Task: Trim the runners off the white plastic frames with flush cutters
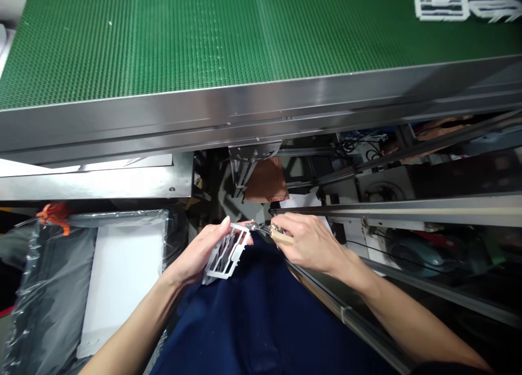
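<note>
In front of my body, my left hand (pixel 209 247) is closed on a white plastic frame part (pixel 238 252), tilted, with long openings and thin bars. A second white layer shows beneath it; whether that is a separate part I cannot tell. My right hand (pixel 308 240) grips a pair of nippers (pixel 282 236) with pale yellowish handles. The metal jaws point left and meet the upper right corner of the frame part. Whether the jaws are apart or together is too small to make out.
Ahead runs a green ribbed conveyor belt (pixel 183 38) with a metal side rail (pixel 204 111). Two white frame parts (pixel 442 7) lie at its far right. A plastic-lined box (pixel 126 277) with white sheet material stands at lower left. Metal bars (pixel 428 214) and machinery fill the right.
</note>
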A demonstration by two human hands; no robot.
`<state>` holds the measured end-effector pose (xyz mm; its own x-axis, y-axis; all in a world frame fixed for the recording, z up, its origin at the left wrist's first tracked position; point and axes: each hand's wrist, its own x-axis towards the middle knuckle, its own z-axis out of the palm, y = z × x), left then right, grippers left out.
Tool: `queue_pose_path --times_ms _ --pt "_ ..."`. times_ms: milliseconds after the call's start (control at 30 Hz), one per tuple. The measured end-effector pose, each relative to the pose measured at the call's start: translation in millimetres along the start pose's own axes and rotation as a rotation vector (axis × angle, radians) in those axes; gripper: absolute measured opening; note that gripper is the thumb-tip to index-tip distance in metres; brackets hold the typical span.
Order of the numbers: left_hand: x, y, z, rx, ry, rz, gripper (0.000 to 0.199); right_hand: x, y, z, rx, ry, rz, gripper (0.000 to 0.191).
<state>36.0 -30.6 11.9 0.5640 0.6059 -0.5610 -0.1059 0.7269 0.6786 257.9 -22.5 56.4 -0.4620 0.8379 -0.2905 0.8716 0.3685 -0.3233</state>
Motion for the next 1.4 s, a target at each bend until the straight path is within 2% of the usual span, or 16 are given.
queue_pose_path --times_ms 367,700,967,1100,1233,1300,1400 --pt "5 -1 1.2 -0.080 0.033 -0.010 0.048 2 -6 5 -0.101 0.089 -0.025 0.025" --pt "5 1 0.1 -0.068 0.030 -0.005 0.048 4 -6 5 -0.133 0.074 -0.034 0.017" --pt "4 0 -1.8 -0.099 0.022 -0.007 0.047 6 -7 7 -0.132 0.116 -0.037 0.012" --pt "4 -1 -2.4 -0.178 0.023 -0.021 0.046 9 -6 8 0.062 0.115 0.062 0.009" --pt "7 0 -2.4 -0.257 0.026 0.008 0.042 10 -5 10 0.442 0.118 0.267 0.021" --pt "11 0 -2.0 -0.259 0.072 0.054 0.039 11 -10 16 0.635 0.130 0.343 0.027" --pt "21 0 0.3 -0.237 0.208 0.140 0.032 14 -23 29 0.881 0.126 0.395 0.033"
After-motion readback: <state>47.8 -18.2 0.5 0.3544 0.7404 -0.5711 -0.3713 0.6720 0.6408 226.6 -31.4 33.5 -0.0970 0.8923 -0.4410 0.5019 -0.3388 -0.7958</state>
